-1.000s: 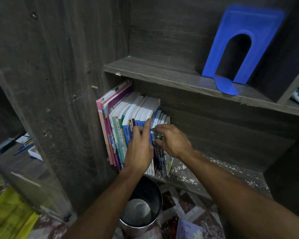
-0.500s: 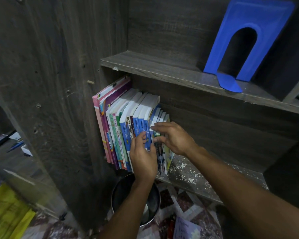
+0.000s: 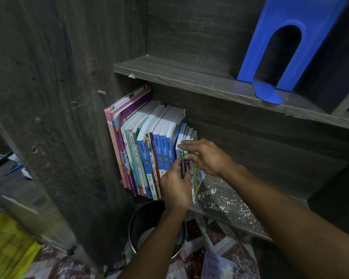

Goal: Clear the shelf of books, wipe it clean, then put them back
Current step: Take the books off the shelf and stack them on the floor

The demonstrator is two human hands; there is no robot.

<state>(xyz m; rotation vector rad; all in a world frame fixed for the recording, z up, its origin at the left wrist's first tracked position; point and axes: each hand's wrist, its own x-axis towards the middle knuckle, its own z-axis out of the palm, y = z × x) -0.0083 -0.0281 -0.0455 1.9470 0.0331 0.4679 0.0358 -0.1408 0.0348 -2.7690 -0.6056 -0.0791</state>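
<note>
A row of books point(image 3: 145, 150) stands upright at the left end of the lower shelf point(image 3: 226, 206), leaning on the dark wooden side panel. At the row's right end are several thin books point(image 3: 186, 137). My left hand point(image 3: 176, 188) pinches the spines of these thin books from the front. My right hand point(image 3: 205, 156) holds the same thin books from the right side, its fingers curled over their top edges. The shelf board to the right of the books is bare and speckled with white flakes.
A blue metal bookend point(image 3: 286, 47) stands on the upper shelf point(image 3: 189, 77). A round metal bin point(image 3: 141, 224) sits on the patterned floor below the shelf. Yellow paper point(image 3: 6, 246) lies at the lower left, a notebook point(image 3: 216, 266) on the floor.
My left hand slid right along the spines to the thin books at the row's end. My right hand stayed on those books. The camera moved closer.
</note>
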